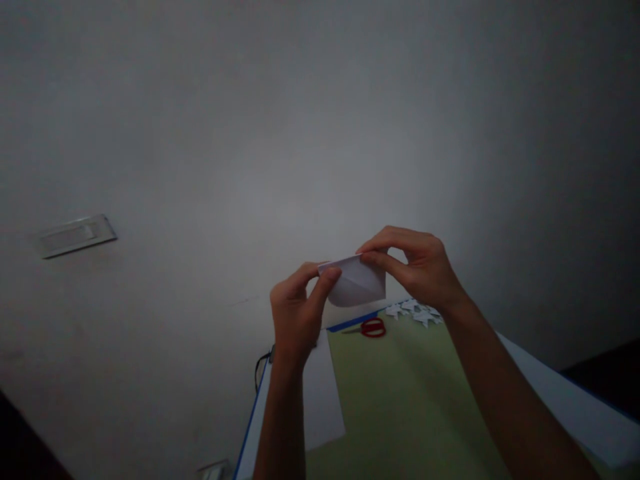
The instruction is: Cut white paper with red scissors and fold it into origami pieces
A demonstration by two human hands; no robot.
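Note:
A small folded piece of white paper (356, 283) is held up in the air in front of a pale wall. My left hand (296, 313) pinches its left corner between thumb and fingers. My right hand (417, 267) pinches its upper right edge, fingers curled over the top. Both hands are raised above the far end of a table. The paper's lower edge looks rounded and a diagonal crease crosses it.
Below the hands lies a green sheet (400, 400) on a white table with a blue edge (250, 427). Red-handled scissors (373, 327) and several white paper cut-outs (414, 312) lie at its far end. A white sheet (320, 393) lies left of the green one. A wall plate (76, 235) is at left.

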